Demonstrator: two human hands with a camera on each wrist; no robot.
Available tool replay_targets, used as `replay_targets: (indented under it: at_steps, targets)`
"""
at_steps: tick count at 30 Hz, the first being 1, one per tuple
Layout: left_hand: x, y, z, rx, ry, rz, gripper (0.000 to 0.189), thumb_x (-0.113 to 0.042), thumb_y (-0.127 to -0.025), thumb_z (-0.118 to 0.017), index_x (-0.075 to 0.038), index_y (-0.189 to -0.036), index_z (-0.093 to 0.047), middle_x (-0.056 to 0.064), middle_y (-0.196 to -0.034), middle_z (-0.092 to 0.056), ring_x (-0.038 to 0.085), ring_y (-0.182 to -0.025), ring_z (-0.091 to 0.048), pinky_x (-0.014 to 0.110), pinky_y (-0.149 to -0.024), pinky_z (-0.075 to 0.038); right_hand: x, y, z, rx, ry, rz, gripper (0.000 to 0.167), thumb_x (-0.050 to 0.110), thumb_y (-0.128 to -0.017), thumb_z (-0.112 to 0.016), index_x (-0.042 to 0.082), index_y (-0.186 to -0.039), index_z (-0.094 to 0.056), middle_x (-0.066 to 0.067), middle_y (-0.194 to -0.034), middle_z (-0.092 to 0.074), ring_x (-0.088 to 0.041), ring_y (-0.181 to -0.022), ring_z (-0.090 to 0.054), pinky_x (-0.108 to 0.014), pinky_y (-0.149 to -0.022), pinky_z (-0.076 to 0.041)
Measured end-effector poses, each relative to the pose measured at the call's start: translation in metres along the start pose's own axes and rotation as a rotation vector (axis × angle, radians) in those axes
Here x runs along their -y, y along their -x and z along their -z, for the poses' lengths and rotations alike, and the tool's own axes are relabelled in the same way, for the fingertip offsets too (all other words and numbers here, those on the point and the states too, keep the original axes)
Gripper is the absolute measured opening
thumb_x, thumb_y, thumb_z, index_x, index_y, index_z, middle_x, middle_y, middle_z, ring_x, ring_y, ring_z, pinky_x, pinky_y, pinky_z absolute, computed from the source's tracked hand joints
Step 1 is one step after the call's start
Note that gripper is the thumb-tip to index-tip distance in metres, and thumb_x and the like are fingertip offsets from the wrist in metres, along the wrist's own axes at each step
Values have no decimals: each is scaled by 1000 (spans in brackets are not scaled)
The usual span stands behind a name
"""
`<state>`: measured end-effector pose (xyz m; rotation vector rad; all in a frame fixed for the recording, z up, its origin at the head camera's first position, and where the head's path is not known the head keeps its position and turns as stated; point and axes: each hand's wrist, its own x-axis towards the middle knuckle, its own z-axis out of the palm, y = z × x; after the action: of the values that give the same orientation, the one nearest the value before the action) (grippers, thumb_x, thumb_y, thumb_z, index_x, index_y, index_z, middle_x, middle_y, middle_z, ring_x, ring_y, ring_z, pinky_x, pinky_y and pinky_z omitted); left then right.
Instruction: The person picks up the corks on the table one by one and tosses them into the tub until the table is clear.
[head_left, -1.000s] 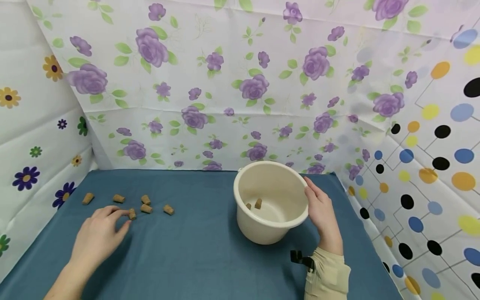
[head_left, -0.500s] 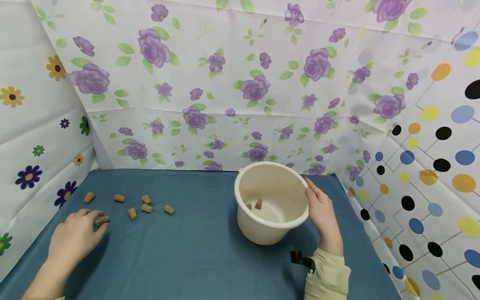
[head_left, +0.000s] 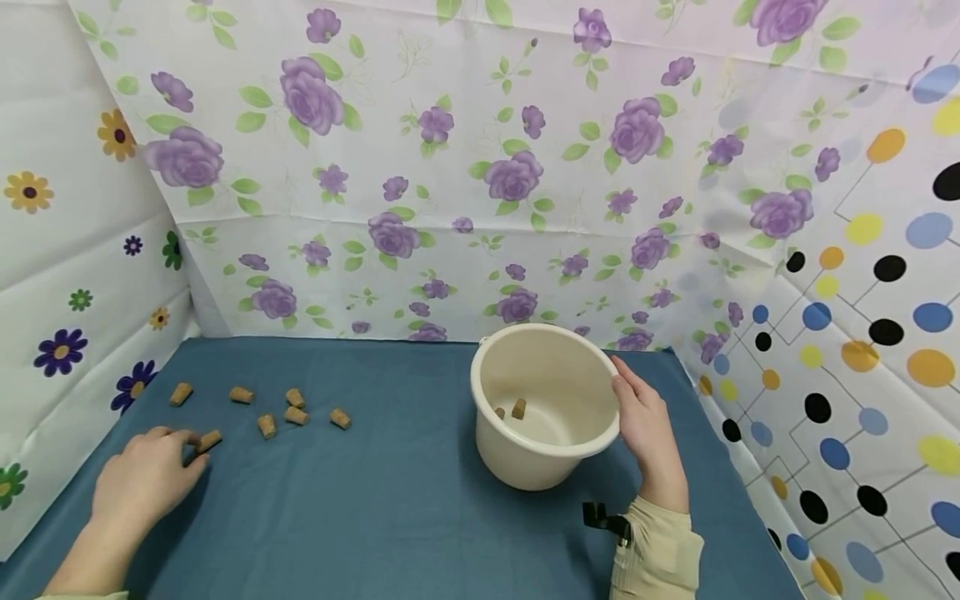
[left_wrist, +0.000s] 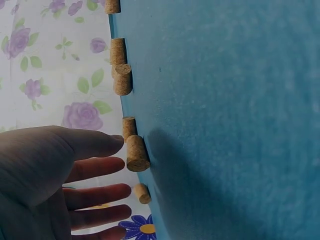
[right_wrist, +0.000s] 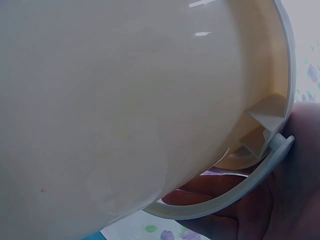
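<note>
My left hand (head_left: 142, 479) is at the left of the blue cloth, its fingertips right by a cork (head_left: 209, 440). In the left wrist view, its fingers are spread and loosely extended, the thumb tip close to that cork (left_wrist: 137, 154). My right hand (head_left: 648, 429) grips the right side of a cream plastic bucket (head_left: 525, 458) at its rim. The bucket leans with its mouth toward me; two corks (head_left: 519, 408) show inside. In the right wrist view, fingers (right_wrist: 215, 187) curl behind the bucket's handle (right_wrist: 225, 202).
Several more corks lie beyond the left hand, among them an upright-looking cork (head_left: 267, 426) and a cork (head_left: 341, 418) farthest right. A blue cloth (head_left: 375, 517) covers the surface. Patterned sheets (head_left: 450, 167) hang at the back and both sides.
My left hand has moved left from one cork to another, then slightly off it, its fingers loosening. The right hand and the bucket stay in place.
</note>
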<state>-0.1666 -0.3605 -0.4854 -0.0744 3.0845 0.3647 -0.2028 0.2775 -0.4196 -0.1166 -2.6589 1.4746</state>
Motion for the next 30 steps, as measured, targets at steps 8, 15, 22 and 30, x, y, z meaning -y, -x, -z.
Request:
replay_targets:
  at_steps: [8, 15, 22, 30]
  targets:
    - [0, -6, 1, 5, 2, 2, 35, -21, -92, -84, 7, -110, -74, 36, -107, -63, 53, -91, -62, 63, -66, -51, -2, 1, 0, 13, -24, -8, 59, 49, -117, -34, 25, -170, -31, -21, -164, -44, -40, -138, -57, -58, -108, -49]
    - [3, -10, 1, 34, 9, 12, 37, -21, -93, -82, 8, -113, -73, 34, -107, -64, 53, -92, -62, 62, -67, -51, -3, 2, 0, 16, -21, -11, 59, 49, -116, -34, 26, -170, -32, -20, -164, -45, -39, -137, -58, -56, -106, -51]
    - [4, -16, 1, 31, 23, 34, 31, -17, -94, -80, 8, -110, -72, 32, -104, -64, 52, -92, -61, 62, -69, -50, 1, 3, 1, 11, -25, -6, 58, 48, -117, -35, 25, -170, -32, -21, -163, -46, -39, -136, -60, -54, -104, -52]
    - [3, -21, -2, 45, 24, 104, 23, -11, -94, -76, 8, -105, -70, 28, -96, -61, 50, -89, -58, 63, -71, -47, 1, 1, -1, 9, -23, -8, 58, 47, -117, -36, 25, -170, -33, -21, -161, -48, -39, -135, -60, -52, -102, -54]
